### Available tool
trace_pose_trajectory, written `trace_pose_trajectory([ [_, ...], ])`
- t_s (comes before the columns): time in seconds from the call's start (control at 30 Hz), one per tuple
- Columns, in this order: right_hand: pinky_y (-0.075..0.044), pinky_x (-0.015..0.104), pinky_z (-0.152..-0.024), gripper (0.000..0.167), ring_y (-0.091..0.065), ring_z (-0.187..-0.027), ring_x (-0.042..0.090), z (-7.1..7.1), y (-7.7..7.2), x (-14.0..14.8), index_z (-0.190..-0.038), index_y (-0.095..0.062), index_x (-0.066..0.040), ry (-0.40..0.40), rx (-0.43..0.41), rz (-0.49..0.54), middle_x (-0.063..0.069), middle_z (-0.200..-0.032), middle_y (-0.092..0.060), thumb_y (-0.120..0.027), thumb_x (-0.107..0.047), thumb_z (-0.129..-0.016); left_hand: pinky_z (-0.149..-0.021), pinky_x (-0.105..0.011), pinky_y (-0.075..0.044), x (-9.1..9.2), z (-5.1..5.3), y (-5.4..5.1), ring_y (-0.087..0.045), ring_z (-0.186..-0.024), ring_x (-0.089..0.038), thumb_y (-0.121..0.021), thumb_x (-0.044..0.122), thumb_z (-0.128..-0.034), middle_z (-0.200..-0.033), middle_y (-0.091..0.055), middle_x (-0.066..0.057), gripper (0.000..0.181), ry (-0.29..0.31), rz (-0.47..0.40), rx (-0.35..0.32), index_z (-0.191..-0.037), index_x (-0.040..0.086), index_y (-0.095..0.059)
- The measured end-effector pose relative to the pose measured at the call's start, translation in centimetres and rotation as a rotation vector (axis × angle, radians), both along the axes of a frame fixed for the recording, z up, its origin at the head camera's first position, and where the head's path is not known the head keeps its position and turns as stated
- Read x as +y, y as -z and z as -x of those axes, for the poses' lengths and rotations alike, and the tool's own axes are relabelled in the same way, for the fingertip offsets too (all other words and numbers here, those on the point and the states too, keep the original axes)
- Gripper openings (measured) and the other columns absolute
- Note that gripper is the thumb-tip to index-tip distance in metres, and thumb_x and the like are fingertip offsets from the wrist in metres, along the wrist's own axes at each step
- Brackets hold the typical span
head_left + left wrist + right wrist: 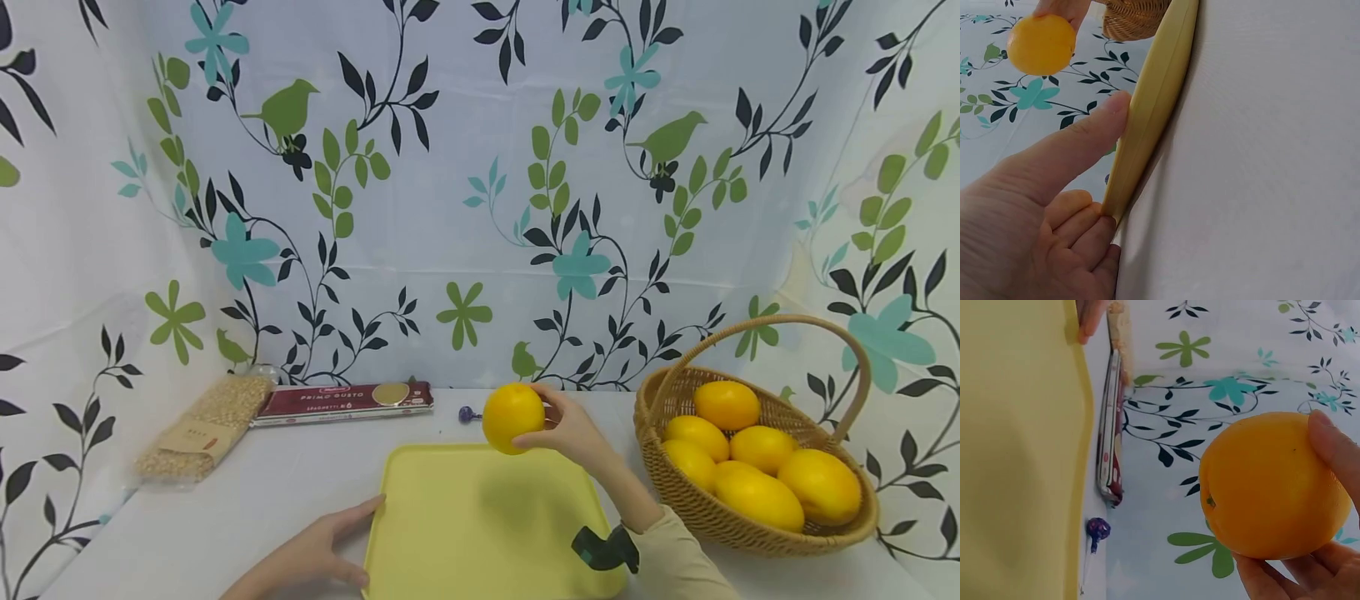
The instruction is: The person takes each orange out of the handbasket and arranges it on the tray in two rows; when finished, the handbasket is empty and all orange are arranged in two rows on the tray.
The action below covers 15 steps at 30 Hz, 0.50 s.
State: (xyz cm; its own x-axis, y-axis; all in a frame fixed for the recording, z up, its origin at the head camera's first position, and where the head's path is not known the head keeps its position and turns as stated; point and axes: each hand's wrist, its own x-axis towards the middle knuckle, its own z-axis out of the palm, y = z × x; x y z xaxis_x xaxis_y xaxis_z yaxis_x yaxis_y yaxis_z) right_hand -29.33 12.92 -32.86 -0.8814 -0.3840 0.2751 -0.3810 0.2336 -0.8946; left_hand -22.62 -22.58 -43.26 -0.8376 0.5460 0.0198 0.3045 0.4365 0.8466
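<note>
clock read from the middle of the tray (480, 533), twelve toward the backdrop (480, 250).

bag (202, 429), between nine and ten o'clock: clear plastic, flattish, filled with small pale grains; paper label; lies on the surface (262, 479).

left hand (322, 542), nine o'clock: relaxed, thumb and fingertips apart, resting against the tray's left rim rather than clasped round it. light, steady pressure here should keep the tray from sliding.

packet (341, 404), ten o'clock: long, flat, maroon wrapper lettered "spaghetti"; left end beside the bag.

lollipop (468, 414), just short of twelve: small purple ball on a thin white stick; lies beyond the far rim, best kept clear of.

tray, centre: yellow, shallow, rounded corners, low raised rim; smooth, apparently plastic. the flat floor looks a better resting place than the rim.

orange (510, 421), about twelve o'clock: held aloft, crossing the line of the far rim in the head view. round, fine-skinned, stem scar showing; likely to roll if dropped, so best lowered gently until it bears on something flat.

right hand (570, 433), one o'clock: grasping the orange, thumb and fingers on differing sides. an even, moderate grip should suit the firm rind.

basket (795, 542), near three o'clock: woven wicker, tall arched handle; holds smooth yellow-orange fruit (757, 497), rounded to oval, heaped.
</note>
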Motion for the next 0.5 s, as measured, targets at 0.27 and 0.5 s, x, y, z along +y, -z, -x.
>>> trace_pose_trajectory([
  [0.27, -0.049, 0.037, -0.081, 0.065, -0.056, -0.097, 0.029, -0.5, 0.4, -2.7, -0.128, -0.042, -0.001, -0.017, -0.043, 0.053, 0.014, -0.119, -0.050, -0.074, -0.006, -0.072, -0.100, -0.040, -0.029, -0.5, 0.4, 0.4, -0.033, -0.124, -0.025, -0.077, 0.026, -0.0663, -0.134, -0.039, -0.018, 0.083, -0.005, 0.034, 0.102, -0.134, -0.001, -0.037],
  [0.5, -0.049, 0.037, -0.082, 0.062, -0.056, -0.098, 0.029, -0.9, 0.7, -5.0, -0.127, -0.043, 0.000, -0.032, -0.038, 0.054, 0.015, -0.119, -0.050, -0.072, -0.005, -0.073, -0.097, -0.022, -0.032, -0.8, 0.4, 0.9, -0.038, -0.120, -0.014, -0.078, 0.027, -0.0639, -0.130, -0.044, -0.017, 0.082, 0.001, 0.024, 0.185, -0.131, -0.003, -0.041],
])
